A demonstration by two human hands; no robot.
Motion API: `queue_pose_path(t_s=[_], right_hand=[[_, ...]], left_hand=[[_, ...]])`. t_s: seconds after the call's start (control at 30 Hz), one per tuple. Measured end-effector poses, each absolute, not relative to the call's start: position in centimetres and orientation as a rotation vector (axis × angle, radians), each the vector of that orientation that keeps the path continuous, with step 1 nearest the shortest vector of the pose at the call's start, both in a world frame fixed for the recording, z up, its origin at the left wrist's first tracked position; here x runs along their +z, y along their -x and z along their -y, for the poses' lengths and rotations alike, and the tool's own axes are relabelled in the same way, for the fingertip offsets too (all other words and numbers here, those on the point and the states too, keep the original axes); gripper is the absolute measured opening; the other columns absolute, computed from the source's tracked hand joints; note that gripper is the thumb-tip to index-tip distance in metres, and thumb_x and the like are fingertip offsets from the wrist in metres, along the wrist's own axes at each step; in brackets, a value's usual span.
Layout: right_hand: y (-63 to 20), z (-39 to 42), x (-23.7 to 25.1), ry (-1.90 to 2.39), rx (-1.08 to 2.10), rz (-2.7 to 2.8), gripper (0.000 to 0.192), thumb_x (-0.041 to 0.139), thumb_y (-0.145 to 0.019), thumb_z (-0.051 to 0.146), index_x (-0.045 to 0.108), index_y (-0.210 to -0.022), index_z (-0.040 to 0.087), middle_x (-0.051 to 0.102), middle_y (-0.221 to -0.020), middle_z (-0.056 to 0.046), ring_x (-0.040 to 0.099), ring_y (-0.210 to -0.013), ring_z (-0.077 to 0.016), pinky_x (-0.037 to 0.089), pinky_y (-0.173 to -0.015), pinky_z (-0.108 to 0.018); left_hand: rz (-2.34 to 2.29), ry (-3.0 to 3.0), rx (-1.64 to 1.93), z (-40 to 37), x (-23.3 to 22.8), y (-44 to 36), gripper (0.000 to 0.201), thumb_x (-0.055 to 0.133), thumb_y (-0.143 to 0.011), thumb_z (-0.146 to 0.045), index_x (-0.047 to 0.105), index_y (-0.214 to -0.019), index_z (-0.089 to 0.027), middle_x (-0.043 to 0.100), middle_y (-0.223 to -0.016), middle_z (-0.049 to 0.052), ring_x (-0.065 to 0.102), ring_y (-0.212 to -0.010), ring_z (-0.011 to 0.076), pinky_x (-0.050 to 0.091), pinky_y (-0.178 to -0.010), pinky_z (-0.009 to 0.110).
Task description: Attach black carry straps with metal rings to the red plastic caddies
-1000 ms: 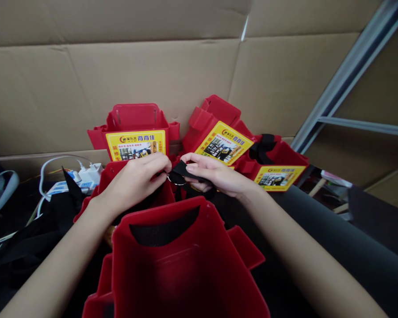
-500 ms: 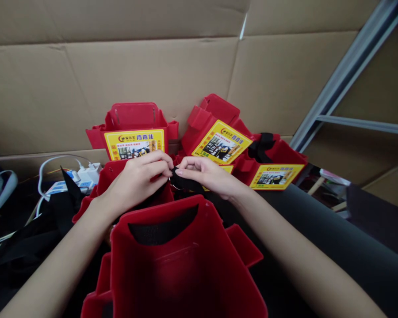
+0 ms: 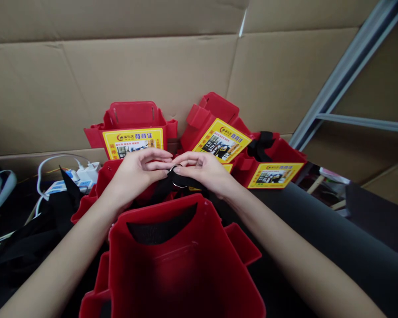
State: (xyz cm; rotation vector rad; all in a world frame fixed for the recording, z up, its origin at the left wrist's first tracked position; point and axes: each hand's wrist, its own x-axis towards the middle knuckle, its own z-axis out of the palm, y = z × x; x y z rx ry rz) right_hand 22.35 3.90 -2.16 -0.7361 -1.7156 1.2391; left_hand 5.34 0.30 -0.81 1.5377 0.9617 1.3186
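Observation:
Closest to me is a red plastic tool box point(image 3: 185, 269), its open top facing me. A black webbing strap point(image 3: 162, 227) runs through slots in its back wall. Beyond that wall my left hand point(image 3: 137, 170) pinches the strap beside a metal ring point(image 3: 179, 185). My right hand point(image 3: 204, 172) grips the strap on the ring's other side, thumb on top. The fingertips of both hands almost meet above the ring. How the strap threads through the ring is partly hidden by my fingers.
Several red boxes with yellow labels stand behind, including one at the back left point(image 3: 132, 115) and one at the right point(image 3: 275, 172). Black straps point(image 3: 16, 251) lie at left near a white power strip point(image 3: 68, 185). Cardboard point(image 3: 149, 75) forms the back wall.
My left hand has turned so its thumb lies on the strap by the ring. The ring and more strap now show between my hands. The near box has barely shifted.

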Motion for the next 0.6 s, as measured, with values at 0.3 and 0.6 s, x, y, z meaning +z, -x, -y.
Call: queue_pose_path(t_s=[0.3, 0.6], right_hand=[[-22.2, -3.7, -2.2, 0.628, 1.188, 1.776, 0.015, 0.066, -0.071, 0.023, 0.059, -0.081, 0.014, 0.061, -0.07, 0.0, 0.057, -0.065, -0.0085, 0.045, -0.062, -0.022], [-22.9, -4.0, -1.7, 0.528, 1.166, 1.667, 0.012, 0.07, -0.068, 0.023, 0.063, -0.076, 0.017, 0.06, -0.076, 0.002, 0.056, -0.067, -0.0068, 0.046, -0.069, -0.022]], left_hand=[[-1.036, -1.82, 0.98, 0.2, 0.4, -3.7, 0.029, 0.069, -0.065, -0.013, 0.06, -0.093, -0.017, 0.065, -0.094, 0.003, 0.062, -0.09, 0.0151, 0.051, -0.074, 0.022], [-1.456, -2.671, 0.864, 0.5, 0.8, -2.6, 0.012, 0.052, -0.067, -0.005, 0.052, -0.066, -0.016, 0.058, -0.067, -0.004, 0.051, -0.064, 0.0105, 0.039, -0.06, 0.022]])
